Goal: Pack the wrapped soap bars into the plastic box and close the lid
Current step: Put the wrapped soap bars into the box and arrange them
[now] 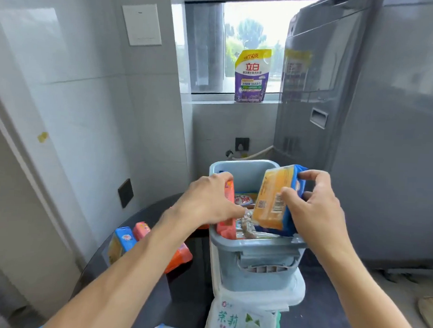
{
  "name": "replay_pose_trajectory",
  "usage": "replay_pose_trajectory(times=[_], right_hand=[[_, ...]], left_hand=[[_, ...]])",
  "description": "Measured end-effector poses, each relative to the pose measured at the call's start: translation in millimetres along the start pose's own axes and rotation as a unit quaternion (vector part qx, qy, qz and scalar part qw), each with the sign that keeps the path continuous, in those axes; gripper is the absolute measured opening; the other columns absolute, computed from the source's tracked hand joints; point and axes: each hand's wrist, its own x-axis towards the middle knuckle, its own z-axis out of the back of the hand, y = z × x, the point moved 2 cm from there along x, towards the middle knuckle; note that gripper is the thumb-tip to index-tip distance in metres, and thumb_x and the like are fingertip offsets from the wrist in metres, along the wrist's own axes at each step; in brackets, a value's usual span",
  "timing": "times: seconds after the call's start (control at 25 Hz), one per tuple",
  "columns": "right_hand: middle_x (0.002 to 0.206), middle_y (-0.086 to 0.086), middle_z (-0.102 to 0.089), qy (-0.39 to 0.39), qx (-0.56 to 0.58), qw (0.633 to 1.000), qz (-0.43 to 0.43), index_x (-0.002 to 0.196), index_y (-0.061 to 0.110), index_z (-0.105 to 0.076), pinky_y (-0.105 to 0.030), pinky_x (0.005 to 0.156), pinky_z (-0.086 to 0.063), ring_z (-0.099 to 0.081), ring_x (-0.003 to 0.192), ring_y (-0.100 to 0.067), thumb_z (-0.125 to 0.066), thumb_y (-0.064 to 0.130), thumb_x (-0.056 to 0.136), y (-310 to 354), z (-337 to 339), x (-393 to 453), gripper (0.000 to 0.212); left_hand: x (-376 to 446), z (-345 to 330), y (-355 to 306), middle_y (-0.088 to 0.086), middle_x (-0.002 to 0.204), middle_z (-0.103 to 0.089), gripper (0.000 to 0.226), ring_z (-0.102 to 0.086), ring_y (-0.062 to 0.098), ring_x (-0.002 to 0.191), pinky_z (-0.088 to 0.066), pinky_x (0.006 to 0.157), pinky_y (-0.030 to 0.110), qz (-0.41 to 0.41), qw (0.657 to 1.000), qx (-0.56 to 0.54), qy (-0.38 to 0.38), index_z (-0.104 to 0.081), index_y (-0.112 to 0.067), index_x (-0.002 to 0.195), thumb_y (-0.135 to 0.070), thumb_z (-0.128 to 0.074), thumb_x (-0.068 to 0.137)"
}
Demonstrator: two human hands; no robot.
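Observation:
A grey-blue plastic box [255, 263] stands on a dark round table, with several wrapped soap bars inside. My right hand [316, 209] holds a yellow soap bar in blue wrapping [274, 197], tilted over the box's right side. My left hand [208, 201] grips an orange-pink wrapped soap bar [225, 229] standing upright at the box's left inner wall. On the table to the left lie a blue-and-yellow bar [121, 244], a pink bar [141, 229] and an orange bar [180, 257]. A white lid [296, 293] lies under the box.
The dark round table [185, 300] has a white packet with green print [240, 320] at its near edge. A grey washing machine [363, 121] stands at the right. A purple detergent pouch [251, 75] sits on the window sill. White tiled wall lies left.

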Motion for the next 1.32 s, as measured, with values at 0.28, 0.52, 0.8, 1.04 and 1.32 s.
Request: replay_pose_trajectory(times=[0.28, 0.52, 0.8, 1.04, 1.32], right_hand=[[0.094, 0.003, -0.069, 0.008, -0.026, 1.0, 0.009, 0.113, 0.034, -0.042, -0.04, 0.068, -0.06, -0.068, 0.076, -0.013, -0.059, 0.035, 0.089, -4, -4, 4, 0.03], [0.097, 0.004, -0.068, 0.019, -0.025, 0.999, 0.01, 0.113, 0.034, -0.042, -0.022, 0.054, -0.054, -0.064, 0.071, 0.0, -0.06, 0.036, 0.09, -7, -3, 2, 0.029], [0.092, -0.002, -0.067, 0.048, -0.104, 0.993, 0.03, 0.116, 0.031, -0.042, -0.047, 0.074, -0.057, -0.066, 0.08, -0.025, -0.059, 0.038, 0.089, 4, -8, -3, 0.033], [0.09, -0.005, -0.061, 0.057, -0.202, 0.976, 0.052, 0.107, 0.021, -0.056, -0.035, 0.066, -0.042, -0.059, 0.082, -0.031, -0.062, 0.04, 0.083, 33, -57, 65, 0.032], [0.1, -0.006, -0.064, 0.309, -0.103, 0.943, -0.065, 0.132, 0.025, -0.058, -0.038, 0.054, -0.061, -0.069, 0.079, -0.027, -0.06, 0.021, 0.095, -2, -121, 95, 0.037]], left_hand=[[0, 1, 3, -0.009, 0.094, -0.066, 0.064, -0.064, 0.011, 0.082, -0.056, 0.075, 0.037, 0.006, 0.998, 0.0, 0.057, -0.057, -0.035, 0.109, -0.063, -0.064, 0.052], [1, -23, -4, -0.001, 0.094, -0.052, 0.062, -0.043, 0.022, 0.093, -0.033, 0.076, 0.037, -0.01, 0.975, 0.222, 0.019, -0.061, -0.023, 0.097, -0.075, -0.059, 0.064], [0, -26, 16, -0.012, 0.15, -0.042, 0.081, -0.048, 0.023, 0.128, -0.04, 0.1, 0.047, 0.016, 0.989, 0.092, 0.116, -0.047, -0.035, 0.14, -0.077, -0.053, 0.072], [3, -38, 36, -0.019, 0.164, -0.01, 0.074, -0.026, 0.011, 0.146, -0.025, 0.106, 0.022, -0.036, 0.988, -0.106, 0.105, -0.02, -0.029, 0.157, -0.034, -0.052, 0.09], [8, -49, 49, -0.02, 0.163, 0.019, 0.097, -0.015, 0.011, 0.149, -0.03, 0.096, 0.02, 0.007, 0.968, -0.241, 0.075, 0.0, -0.028, 0.158, -0.017, -0.06, 0.083]])
